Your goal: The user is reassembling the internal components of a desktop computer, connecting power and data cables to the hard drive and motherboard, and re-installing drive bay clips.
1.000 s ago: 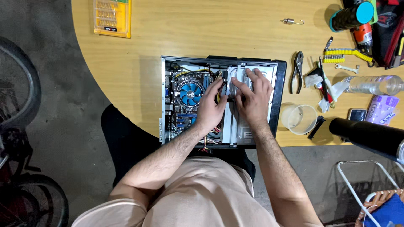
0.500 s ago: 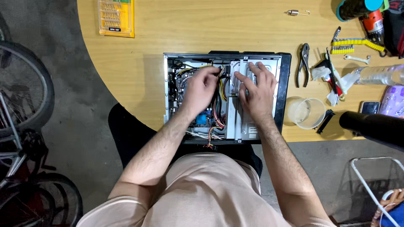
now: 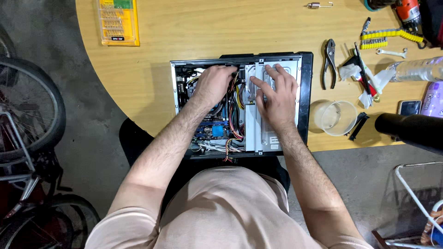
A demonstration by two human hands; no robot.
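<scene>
- Open computer case (image 3: 304, 92) lies flat on wooden table (image 3: 207, 32), side panel off, near edge flush with the table's front edge, right at the person's lap.
- Left hand (image 3: 212, 85) reaches inside the case's left half, over the motherboard (image 3: 214, 129); fingers curled down among the cables (image 3: 235, 110) near the upper wall. Fingertips are hidden, so cannot tell if they pinch anything.
- Right hand (image 3: 277, 97) lies palm-down on the grey metal drive cage (image 3: 251, 133) in the case's right half; fingers spread apart and flat, pressing, nothing gripped.
- Hands are near each other, not touching; the cable bundle sits between them.
- Case interior is tight: the cage fills the right side, wires crowd the middle, loose wires spill past the near rim.
- Table left of the case is bare wood up to the curved edge; yellow screwdriver bit box (image 3: 117, 22) lies well apart at far left.
- Far side behind the case is open wood; small metal hook piece (image 3: 318, 5) is near the far edge.
- Right side is crowded: pliers (image 3: 329, 62) just beside the case's right wall, clear plastic cup (image 3: 333, 117) near the right front corner, yellow bit strip (image 3: 390, 38), wrench (image 3: 391, 52), plastic bottle (image 3: 417, 69), phone (image 3: 409, 107).
- Black tube-shaped object (image 3: 410, 131) juts in from the right over the table's front edge.
- Bicycle wheel (image 3: 27, 106) stands on the floor to the left, apart from the table.
</scene>
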